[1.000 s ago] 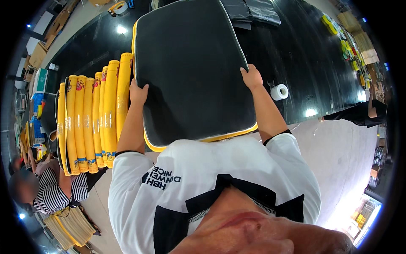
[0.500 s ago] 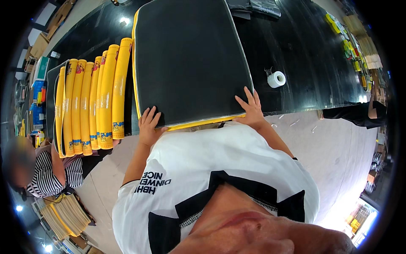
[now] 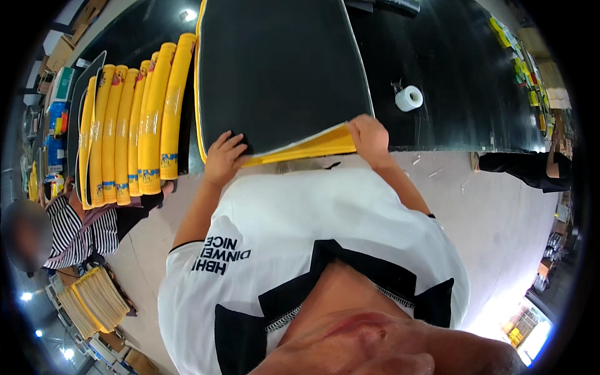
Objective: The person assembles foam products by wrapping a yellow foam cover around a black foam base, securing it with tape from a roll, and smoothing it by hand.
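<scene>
A large black mat (image 3: pixel 284 75) with a pale stitched rim lies in front of me on the table. My right hand (image 3: pixel 370 139) pinches its near right corner, which is raised a little. Below that lifted edge a yellow surface (image 3: pixel 312 147) shows; whether it is the mat's underside or another mat, I cannot tell. My left hand (image 3: pixel 224 159) rests on the near left corner, fingers spread over the black face. To the left stand several yellow rolled mats (image 3: pixel 128 128) in a row, wrapped in clear film.
A white roll (image 3: pixel 409 98) sits on the dark table (image 3: pixel 444 62) to the right of the mat. Another person in a striped top (image 3: pixel 81 240) is at the left, beside the rolls. Small yellow and green packs (image 3: pixel 522 69) line the far right edge. A stack of boards (image 3: pixel 94 300) stands at lower left.
My right hand has closed on the mat's near right corner and lifted it, exposing more yellow beneath. My left hand stays on the left corner. The table sits slightly higher in view.
</scene>
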{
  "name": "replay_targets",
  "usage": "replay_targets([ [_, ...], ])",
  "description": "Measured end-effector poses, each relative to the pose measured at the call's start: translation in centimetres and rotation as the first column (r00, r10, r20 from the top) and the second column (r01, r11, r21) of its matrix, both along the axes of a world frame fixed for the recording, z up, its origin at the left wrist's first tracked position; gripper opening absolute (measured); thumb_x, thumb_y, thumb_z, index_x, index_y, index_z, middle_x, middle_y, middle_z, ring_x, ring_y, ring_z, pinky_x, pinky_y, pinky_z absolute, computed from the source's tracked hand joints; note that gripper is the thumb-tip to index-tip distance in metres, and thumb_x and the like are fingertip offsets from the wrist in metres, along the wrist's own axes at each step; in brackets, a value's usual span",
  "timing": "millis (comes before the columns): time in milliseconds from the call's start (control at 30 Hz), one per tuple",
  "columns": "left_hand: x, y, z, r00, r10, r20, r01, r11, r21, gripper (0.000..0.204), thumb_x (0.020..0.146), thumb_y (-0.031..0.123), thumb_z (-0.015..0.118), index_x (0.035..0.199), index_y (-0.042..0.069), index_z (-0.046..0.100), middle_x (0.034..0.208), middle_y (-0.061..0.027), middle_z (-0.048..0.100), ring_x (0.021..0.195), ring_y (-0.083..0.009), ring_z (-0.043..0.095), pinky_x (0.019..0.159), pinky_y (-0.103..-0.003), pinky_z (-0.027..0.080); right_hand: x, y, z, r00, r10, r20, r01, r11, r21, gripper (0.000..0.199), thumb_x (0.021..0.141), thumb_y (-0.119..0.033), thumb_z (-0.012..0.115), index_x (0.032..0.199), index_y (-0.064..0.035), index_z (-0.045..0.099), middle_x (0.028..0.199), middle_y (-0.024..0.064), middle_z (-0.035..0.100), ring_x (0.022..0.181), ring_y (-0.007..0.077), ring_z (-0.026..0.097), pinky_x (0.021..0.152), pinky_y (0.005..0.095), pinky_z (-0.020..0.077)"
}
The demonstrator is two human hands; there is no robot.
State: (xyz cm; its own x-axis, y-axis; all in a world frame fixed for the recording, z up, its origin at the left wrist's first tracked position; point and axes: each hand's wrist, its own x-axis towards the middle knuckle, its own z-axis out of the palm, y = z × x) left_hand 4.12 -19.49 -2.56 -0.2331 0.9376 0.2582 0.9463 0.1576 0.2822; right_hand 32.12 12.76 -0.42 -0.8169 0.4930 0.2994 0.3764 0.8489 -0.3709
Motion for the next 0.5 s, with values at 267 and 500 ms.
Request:
replay_targets([
  [267,0.4,3.6,1.5,0.834,0.518,-0.188,-0.506,0.855,0.110,0.015,0.090,0.026,0.067,0.085,0.013,0.073,0.088,-0.0029,0.074,0.095,-0.0254,0.066,0.094,-0.044,0.046,-4.1,1.6,1.7,0.935,-0.163,0.314,0.185,0.982,-0.043,0.023,0.100,-0.030,0.057,0.099,-0.0121,0.072,0.100,0.0041,0.070,0.095,0.0242,0.067,0.088,0.0428,0.0512],
  [500,-2.9,4.9,-1.3,0.874,0.464,-0.142,-0.472,0.881,-0.025,0.019,0.089,0.030,0.068,0.085,0.013,0.076,0.085,-0.0039,0.074,0.092,-0.0266,0.067,0.093,-0.044,0.044,-5.3,-2.8,0.3,0.891,0.440,0.116,-0.440,0.772,0.459,0.035,0.099,-0.024,0.057,0.133,-0.0205,0.063,0.138,0.0005,0.058,0.130,0.0241,0.050,0.113,0.0446,0.0335],
])
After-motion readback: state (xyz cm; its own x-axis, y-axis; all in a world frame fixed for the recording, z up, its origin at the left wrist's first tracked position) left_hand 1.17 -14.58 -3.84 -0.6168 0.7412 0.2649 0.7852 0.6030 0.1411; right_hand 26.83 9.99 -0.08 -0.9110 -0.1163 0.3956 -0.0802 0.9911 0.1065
